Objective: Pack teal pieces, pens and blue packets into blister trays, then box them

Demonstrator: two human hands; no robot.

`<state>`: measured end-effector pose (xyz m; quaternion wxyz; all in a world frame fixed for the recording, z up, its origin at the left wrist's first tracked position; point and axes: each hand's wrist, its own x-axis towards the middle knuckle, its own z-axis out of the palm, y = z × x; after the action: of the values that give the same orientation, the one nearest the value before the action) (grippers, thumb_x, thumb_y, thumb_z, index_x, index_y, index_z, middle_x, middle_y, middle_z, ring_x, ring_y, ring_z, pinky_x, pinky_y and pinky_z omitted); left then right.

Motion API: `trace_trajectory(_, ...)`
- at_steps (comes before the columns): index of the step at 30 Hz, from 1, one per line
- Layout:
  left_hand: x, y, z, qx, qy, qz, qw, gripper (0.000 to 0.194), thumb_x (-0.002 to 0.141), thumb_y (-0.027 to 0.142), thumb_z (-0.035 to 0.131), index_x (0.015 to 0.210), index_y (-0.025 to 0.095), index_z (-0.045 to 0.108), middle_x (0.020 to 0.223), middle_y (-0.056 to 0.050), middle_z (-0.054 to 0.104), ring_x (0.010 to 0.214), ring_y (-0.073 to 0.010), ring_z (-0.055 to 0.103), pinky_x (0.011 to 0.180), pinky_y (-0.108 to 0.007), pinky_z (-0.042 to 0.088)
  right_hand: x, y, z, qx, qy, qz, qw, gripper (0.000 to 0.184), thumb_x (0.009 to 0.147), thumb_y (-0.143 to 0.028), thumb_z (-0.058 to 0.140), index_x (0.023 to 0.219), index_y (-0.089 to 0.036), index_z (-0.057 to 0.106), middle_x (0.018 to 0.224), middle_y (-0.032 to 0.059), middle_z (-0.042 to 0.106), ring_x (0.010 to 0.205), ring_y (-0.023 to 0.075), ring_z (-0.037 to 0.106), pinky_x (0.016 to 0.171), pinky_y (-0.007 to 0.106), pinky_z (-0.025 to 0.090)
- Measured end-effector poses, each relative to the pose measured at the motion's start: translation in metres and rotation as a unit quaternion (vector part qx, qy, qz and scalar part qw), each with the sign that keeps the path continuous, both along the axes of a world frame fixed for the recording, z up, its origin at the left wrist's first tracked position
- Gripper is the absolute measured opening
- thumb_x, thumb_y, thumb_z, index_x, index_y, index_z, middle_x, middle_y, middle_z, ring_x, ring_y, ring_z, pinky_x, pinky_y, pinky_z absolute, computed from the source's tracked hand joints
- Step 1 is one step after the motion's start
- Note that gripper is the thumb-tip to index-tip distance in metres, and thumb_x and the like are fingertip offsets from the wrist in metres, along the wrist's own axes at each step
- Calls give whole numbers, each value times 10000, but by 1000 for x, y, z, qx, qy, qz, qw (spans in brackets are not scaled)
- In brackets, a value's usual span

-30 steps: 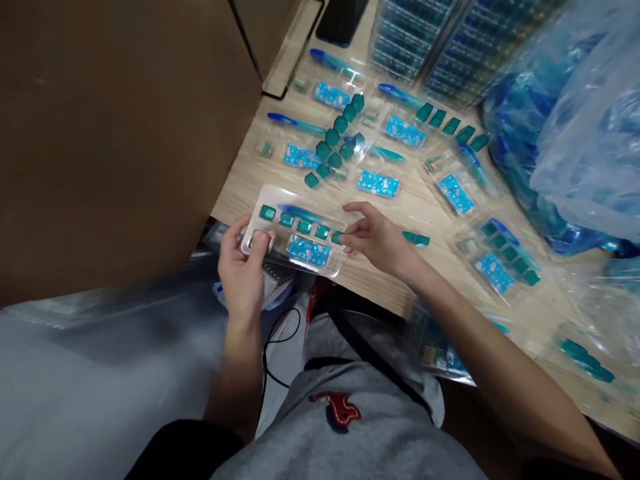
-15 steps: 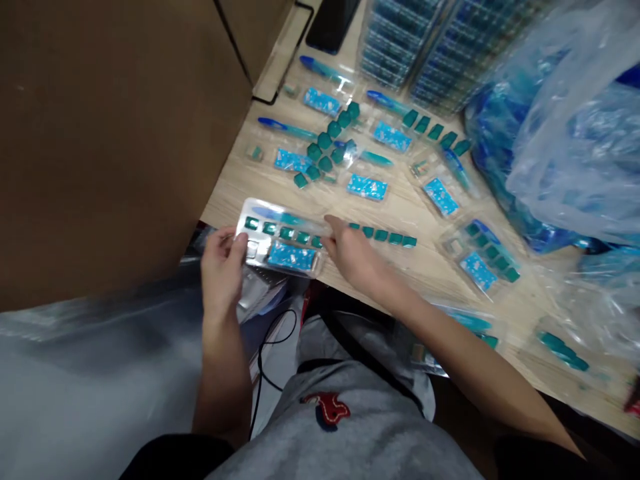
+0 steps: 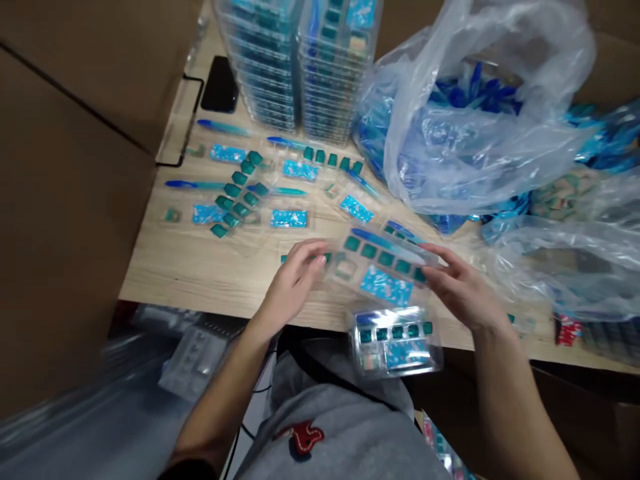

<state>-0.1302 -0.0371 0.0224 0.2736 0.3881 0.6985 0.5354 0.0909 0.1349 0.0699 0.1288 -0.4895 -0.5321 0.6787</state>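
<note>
1. Packing looks complete in the clear plastic tray (image 3: 356, 273) at centre-right: a blue-and-teal pen (image 3: 383, 241), five teal-green faceted pieces (image 3: 385, 259), a sky-blue white-patterned block (image 3: 387, 285) and a small beige piece (image 3: 345, 268) sit inside.
2. A similarly filled clear package (image 3: 400, 371) lies just below it; tall clear-plastic stacks (image 3: 330, 87) stand at upper centre.
3. Work apparently remains at upper left, where rows of green pieces (image 3: 240, 179) lie aslant over laid-out trays (image 3: 183, 201).
4. The tray is tilted between both hands: the right hand (image 3: 460, 287) pinches its right end; the left hand (image 3: 295, 277) curls beside its left end, grip blurred.
</note>
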Motion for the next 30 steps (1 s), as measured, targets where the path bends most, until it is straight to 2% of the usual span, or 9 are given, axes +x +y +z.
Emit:
trace_trajectory(3, -15, 46, -19, -24, 197, -20, 980, 297, 931, 191, 400, 1121, 175, 629, 1228, -119, 636, 1194, -227, 554, 1044, -433, 422, 37, 27, -7, 39, -59, -59, 996, 379, 664, -269, 773, 1020, -258, 643, 708, -1, 662, 633, 144, 606, 658, 289, 501)
trace_trajectory(6, -29, 79, -34, -87, 315, -55, 944, 355, 892, 105, 416, 1174, 184, 615, 1372, -129, 545, 1340, -286, 410, 1127, -529, 285, 53, 44, -14, 48, -111, -90, 989, 294, 741, -187, 692, 1025, -255, 658, 722, 36, 655, 658, 143, 605, 706, 291, 493)
trace_trajectory(10, -28, 93, -39, -139, 393, -93, 904, 300, 875, 94, 458, 1111, 152, 633, 1282, -160, 586, 1281, -310, 442, 1153, -558, 200, 51, 53, -20, 121, -199, -83, 969, 344, 779, -155, 650, 1122, -177, 652, 801, 66, 651, 676, 146, 613, 765, 315, 493)
trace_trajectory(14, -13, 75, -34, -157, 447, -99, 875, 247, 899, 149, 460, 1068, 149, 641, 1223, -175, 582, 1144, -323, 493, 1038, -547, 349, 47, 52, -28, 219, -312, 0, 925, 436, 799, -158, 640, 1233, -119, 622, 1023, 171, 672, 830, 211, 664, 806, 354, 510)
trace_trajectory(17, -9, 56, -28, -153, 426, -89, 887, 238, 911, 196, 476, 1084, 175, 638, 1211, -158, 578, 1100, -314, 510, 957, -502, 412, 48, 47, -29, 317, -358, 42, 877, 504, 809, -225, 654, 1289, -86, 587, 1176, 244, 622, 958, 275, 659, 861, 410, 513)
trace_trajectory(20, -11, 33, -18, -125, 405, -66, 903, 225, 924, 240, 494, 1105, 191, 619, 1147, -129, 609, 1064, -279, 542, 936, -447, 433, 44, 36, -17, 428, -360, 41, 828, 510, 811, -263, 657, 1291, -108, 585, 1259, 245, 582, 1047, 310, 629, 924, 472, 495)
trace_trajectory(23, -6, 4, -9, -104, 403, -99, 904, 179, 934, 267, 506, 1061, 196, 609, 1064, -97, 637, 1031, -242, 567, 908, -390, 457, 26, 17, -2, 468, -251, 85, 843, 405, 860, -271, 602, 1248, -155, 609, 1177, 176, 646, 923, 257, 665, 856, 440, 542)
trace_trajectory(26, 10, -22, -10, -105, 421, -163, 886, 194, 911, 281, 552, 1073, 181, 590, 1095, -105, 634, 1051, -242, 568, 895, -382, 473, -3, -1, 3, 410, -130, 202, 880, 288, 906, -272, 546, 1164, -204, 654, 1076, 111, 704, 906, 229, 680, 821, 398, 558)
trace_trajectory(30, 27, -41, -19, -106, 428, -158, 884, 218, 901, 244, 562, 1100, 158, 587, 1132, -144, 632, 1055, -260, 576, 875, -408, 490, -47, -12, -5, 360, -104, 347, 860, 247, 929, -209, 494, 1078, -204, 691, 1059, 93, 716, 980, 236, 670, 846, 382, 533)
